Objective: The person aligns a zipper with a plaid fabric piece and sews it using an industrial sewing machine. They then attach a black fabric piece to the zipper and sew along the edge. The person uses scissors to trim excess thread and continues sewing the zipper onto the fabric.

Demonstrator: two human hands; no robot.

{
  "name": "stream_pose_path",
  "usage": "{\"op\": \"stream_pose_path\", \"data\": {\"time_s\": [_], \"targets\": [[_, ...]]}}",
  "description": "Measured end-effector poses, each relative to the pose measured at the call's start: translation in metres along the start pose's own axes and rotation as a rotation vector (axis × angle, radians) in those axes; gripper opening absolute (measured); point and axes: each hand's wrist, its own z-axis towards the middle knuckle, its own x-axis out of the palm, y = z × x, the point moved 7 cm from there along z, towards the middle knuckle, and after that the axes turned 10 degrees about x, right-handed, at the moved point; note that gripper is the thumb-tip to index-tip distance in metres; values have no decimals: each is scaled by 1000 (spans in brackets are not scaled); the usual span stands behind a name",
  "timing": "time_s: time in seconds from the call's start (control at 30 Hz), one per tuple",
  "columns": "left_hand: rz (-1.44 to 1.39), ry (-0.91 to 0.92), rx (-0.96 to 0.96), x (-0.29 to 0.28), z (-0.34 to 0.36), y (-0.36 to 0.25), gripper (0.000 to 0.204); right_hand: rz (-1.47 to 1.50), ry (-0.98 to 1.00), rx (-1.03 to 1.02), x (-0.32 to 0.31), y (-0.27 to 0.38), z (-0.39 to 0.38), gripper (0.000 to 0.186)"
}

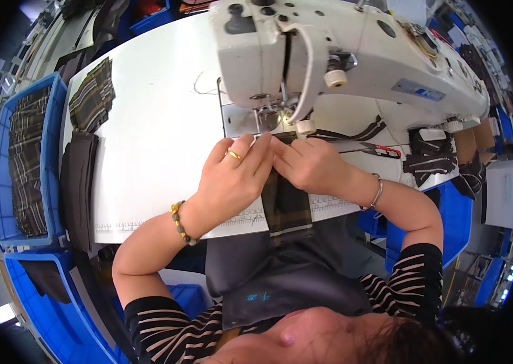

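My left hand (238, 173) and my right hand (311, 164) meet just in front of the needle of a white sewing machine (353, 54), their fingers closed on the top end of a dark plaid fabric strip (287, 212). The strip runs down between them over the table's front edge. A metal needle plate (235, 121) lies beyond my fingertips. To the right are dark zipper-like tapes (375, 126) and a red-handled tool (384, 151). My fingertips partly hide the fabric's top edge.
The white table (147, 170) has plaid pieces (89, 91) and folded dark fabric (77, 188) at its left. A blue bin (56, 158) of plaid pieces stands beyond. Dark pieces (429, 161) lie at right. More blue bins (460, 212) sit below the table.
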Motion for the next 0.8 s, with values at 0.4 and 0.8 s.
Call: {"op": "stream_pose_path", "data": {"time_s": [0.4,0.8], "targets": [[-8,135,-72,20,-3,-2,49,-260,333,410,-72,-106,-53,15],[-75,179,-119,31,-11,3,47,132,-25,-25,-89,-49,-6,19]]}}
